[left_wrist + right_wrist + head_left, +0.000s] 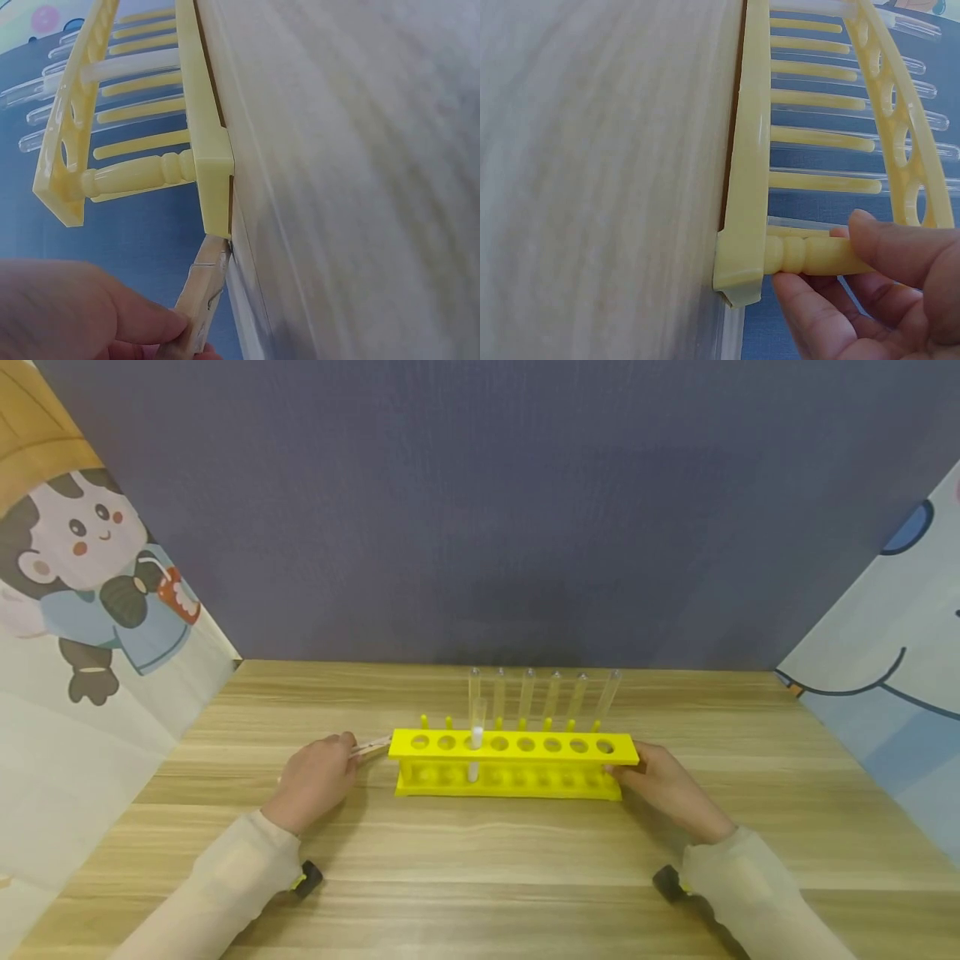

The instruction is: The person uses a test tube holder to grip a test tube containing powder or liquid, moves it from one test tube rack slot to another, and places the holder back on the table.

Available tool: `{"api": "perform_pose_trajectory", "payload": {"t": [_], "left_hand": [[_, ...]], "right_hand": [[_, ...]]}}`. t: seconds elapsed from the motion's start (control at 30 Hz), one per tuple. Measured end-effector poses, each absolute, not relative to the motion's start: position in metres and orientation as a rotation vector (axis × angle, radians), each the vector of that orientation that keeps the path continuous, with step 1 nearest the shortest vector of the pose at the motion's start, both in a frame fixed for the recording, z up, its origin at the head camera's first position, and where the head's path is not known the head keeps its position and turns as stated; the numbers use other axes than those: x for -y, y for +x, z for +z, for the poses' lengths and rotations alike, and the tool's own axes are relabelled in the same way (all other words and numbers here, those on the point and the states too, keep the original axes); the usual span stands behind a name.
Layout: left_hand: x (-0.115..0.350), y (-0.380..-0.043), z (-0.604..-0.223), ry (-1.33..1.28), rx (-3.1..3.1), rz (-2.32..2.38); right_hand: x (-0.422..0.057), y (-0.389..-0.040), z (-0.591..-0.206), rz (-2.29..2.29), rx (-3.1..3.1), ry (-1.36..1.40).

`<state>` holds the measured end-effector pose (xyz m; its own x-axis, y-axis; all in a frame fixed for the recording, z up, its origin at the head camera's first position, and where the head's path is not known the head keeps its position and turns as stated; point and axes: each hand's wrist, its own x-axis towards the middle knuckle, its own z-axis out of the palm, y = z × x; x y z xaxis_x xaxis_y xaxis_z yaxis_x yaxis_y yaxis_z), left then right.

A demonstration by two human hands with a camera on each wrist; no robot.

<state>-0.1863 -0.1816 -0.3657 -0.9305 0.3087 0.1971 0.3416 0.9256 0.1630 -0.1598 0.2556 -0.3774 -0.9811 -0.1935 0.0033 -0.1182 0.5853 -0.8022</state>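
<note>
A yellow test tube rack [513,789] stands upright on the wooden table. My left hand [315,777] is at its left end and pinches a wooden test tube clamp [196,296]. The clamp's tip meets the base corner in the left wrist view; whether it touches or lies just beside it, I cannot tell. At the other end, my right hand [663,781] holds the rack's end post [817,256] between thumb and fingers. One test tube with white contents [477,737] sits in a hole of the rack. Several clear, empty-looking test tubes [528,693] hang upside down on the pegs behind.
The table [480,877] runs back to a dark blue panel [480,527]. Cartoon-printed white sheets flank it, one on the left [45,735] and one on the right [855,677]. A black strap device [307,879] shows under the left sleeve.
</note>
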Motion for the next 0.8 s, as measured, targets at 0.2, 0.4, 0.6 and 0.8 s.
{"api": "perform_pose_trajectory", "payload": {"t": [0.2, 0.4, 0.6, 0.8], "left_hand": [[0.1820, -0.1836, -0.3622, -0.518, 2.929, -0.240], [0.1793, -0.1819, -0.3577, -0.501, 3.038, -0.199], [0.1781, -0.1841, -0.3625, -0.455, 3.153, -0.154], [0.1762, -0.1833, -0.3627, -0.456, 3.162, -0.101]], "right_hand": [[-0.2545, -0.1588, -0.3752, -1.350, -2.736, -0.274], [-0.2540, -0.1584, -0.3749, -1.341, -2.735, -0.257], [-0.2547, -0.1590, -0.3766, -1.360, -2.720, -0.265], [-0.2555, -0.1596, -0.3772, -1.356, -2.720, -0.265]]}}
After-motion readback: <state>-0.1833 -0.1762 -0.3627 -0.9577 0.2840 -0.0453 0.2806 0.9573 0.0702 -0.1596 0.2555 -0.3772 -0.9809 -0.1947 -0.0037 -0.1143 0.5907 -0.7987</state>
